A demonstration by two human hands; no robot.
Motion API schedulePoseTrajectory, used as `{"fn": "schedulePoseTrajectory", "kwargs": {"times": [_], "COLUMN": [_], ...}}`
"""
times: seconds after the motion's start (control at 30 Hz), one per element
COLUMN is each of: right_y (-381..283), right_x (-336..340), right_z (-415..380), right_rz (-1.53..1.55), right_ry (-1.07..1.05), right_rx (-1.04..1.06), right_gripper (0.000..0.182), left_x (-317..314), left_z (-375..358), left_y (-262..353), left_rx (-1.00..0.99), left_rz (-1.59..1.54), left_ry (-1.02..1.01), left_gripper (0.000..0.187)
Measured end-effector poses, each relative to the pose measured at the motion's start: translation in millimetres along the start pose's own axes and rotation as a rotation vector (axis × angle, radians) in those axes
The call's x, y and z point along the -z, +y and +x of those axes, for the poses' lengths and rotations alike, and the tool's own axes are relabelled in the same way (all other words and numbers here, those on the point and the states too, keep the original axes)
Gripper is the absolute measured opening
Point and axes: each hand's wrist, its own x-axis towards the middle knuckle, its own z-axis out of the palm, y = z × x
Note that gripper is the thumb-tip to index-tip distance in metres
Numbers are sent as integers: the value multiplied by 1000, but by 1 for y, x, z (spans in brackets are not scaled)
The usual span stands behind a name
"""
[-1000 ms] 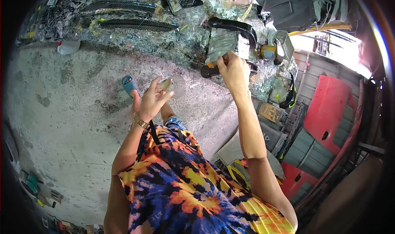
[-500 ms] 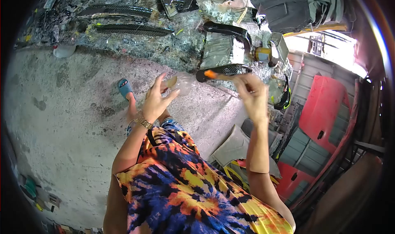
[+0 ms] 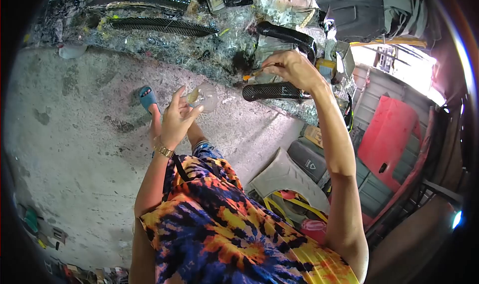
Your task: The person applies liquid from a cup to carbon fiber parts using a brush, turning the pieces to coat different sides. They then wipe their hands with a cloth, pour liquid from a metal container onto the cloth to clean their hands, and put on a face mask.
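My left hand (image 3: 174, 117), with a gold watch on the wrist, is closed around a clear plastic cup (image 3: 205, 98). A little yellowish liquid seems to lie inside it. My right hand (image 3: 292, 68) pinches a slim tool with an orange end (image 3: 247, 77), which points left over the bench edge; its exact kind is not clear. Just below that hand lies a glossy black carbon-fibre piece (image 3: 272, 91). Above the hand, a curved black carbon-fibre tube (image 3: 284, 34) rests on the bench.
The stained workbench (image 3: 199, 59) runs along the far side, bearing long carbon-fibre strips (image 3: 162, 26) and a yellow-labelled can (image 3: 326, 68). Red panels (image 3: 389, 139) lean at the right. A grey moulded panel (image 3: 287, 176) stands on the floor near my right elbow.
My right hand has moved up and left over the bench with the orange-tipped tool. My left hand and the cup have shifted slightly left, and the view has turned a little.
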Motion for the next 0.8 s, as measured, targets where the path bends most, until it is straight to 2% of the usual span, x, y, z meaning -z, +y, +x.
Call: {"fn": "schedulePoseTrajectory", "kwargs": {"times": [0.13, 0.17, 0.4, 0.47, 0.57, 0.8], "right_y": [11, 11, -1, 8, 12, 18], "right_x": [1, 7, 49, 54, 61, 73], "right_z": [3, -1, -28, -35, -43, -57], "right_rz": [1, -70, -134, -157, -130, -88], "right_ry": [-159, -147, -199, -165, -92, -61], "right_rx": [18, 65, -54, 9, 73, 2], "right_gripper": [19, 17, 18, 18, 19, 18], "left_x": [8, 10, 23, 24, 24, 13], "left_z": [-7, -9, -6, -4, -3, 0], "left_y": [-15, -17, -8, -6, 3, 13], "left_rx": [-4, -1, 109, 68, 50, 54], "left_rz": [68, 65, 82, 3, 66, 71], "left_ry": [10, 7, -41, -51, -70, -76], "left_gripper": [69, 69, 63, 63, 63, 63]}}
